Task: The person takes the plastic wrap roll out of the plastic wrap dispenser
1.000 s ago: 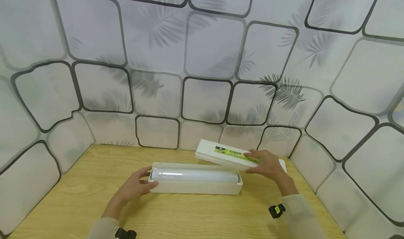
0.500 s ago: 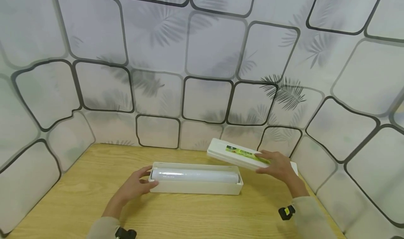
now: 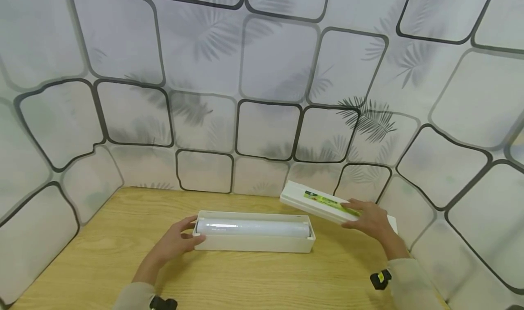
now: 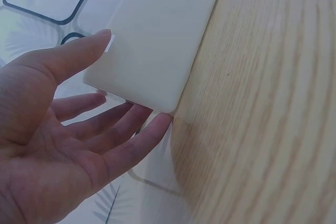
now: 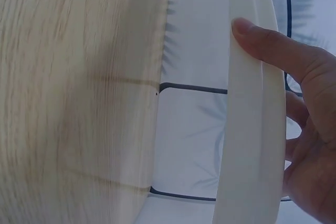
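Note:
A long white plastic-wrap box stands on the table with its top off. Inside it lies a shiny roll of plastic wrap. My left hand holds the box's left end, thumb at the front wall; the left wrist view shows its fingertips touching the end. To the right of the box, my right hand grips the long white lid, which bears a green and yellow label. In the right wrist view the thumb lies on the lid's side and the other fingers are partly hidden behind it.
The wood-grain table runs back to a patterned cloth wall, which also rises at the left and right. A black wrist camera sits on the right wrist, another on the left.
My right hand has carried the lid rightward, away from the box, so a gap now separates them. The left hand and the box have stayed in place.

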